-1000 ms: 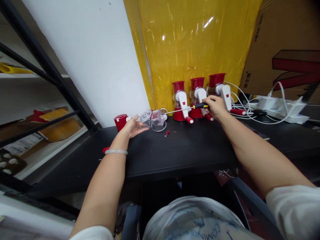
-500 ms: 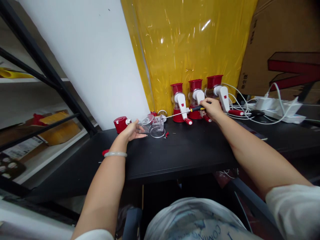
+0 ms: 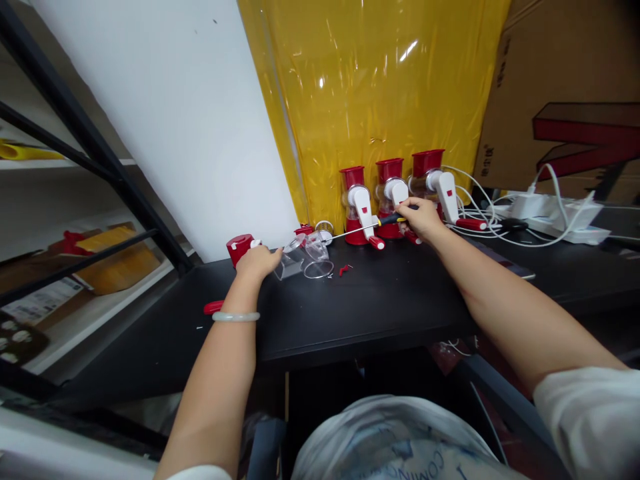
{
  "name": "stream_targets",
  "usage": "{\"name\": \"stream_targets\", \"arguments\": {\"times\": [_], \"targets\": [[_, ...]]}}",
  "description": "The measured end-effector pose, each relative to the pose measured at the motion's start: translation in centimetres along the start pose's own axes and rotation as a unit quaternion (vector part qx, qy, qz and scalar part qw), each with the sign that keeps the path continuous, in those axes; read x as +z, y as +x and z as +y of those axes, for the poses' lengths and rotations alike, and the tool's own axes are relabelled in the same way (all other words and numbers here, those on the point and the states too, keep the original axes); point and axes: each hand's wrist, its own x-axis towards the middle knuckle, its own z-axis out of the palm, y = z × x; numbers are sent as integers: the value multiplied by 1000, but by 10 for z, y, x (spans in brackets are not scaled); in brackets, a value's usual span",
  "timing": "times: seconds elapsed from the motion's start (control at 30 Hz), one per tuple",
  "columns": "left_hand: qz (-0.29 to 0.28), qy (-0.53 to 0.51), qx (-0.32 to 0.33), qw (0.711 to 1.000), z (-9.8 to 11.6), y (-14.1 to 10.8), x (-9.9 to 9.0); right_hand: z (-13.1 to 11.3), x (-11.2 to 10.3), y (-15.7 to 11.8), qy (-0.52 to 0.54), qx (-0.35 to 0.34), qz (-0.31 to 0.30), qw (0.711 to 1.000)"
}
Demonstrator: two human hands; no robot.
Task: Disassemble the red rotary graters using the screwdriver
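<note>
Head view, left hand (image 3: 256, 261) rolled palm-down, red piece (image 3: 343, 271) farther right

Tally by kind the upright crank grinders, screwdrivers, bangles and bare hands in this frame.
Upright red-and-white plastic crank grinders with clear barrels: 3
Long-shafted screwdriver with black-and-yellow handle: 1
Pale round bangle: 1
Bare hands: 2
Total: 7

left hand (image 3: 257, 262) turned, red bit (image 3: 344, 270) shifted (rightward)
</note>
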Motion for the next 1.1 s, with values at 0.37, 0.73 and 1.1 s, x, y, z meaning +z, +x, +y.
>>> {"name": "stream_targets", "arguments": {"times": [0.37, 0.73, 1.1], "targets": [[41, -138, 291, 946, 30, -18, 19, 0, 2, 3, 29, 8, 40, 999], [18, -172, 311, 935, 22, -17, 20, -1, 6, 0, 39, 28, 25, 999], [35, -171, 307, 936, 25, -21, 15, -4, 5, -2, 49, 27, 12, 998]]}}
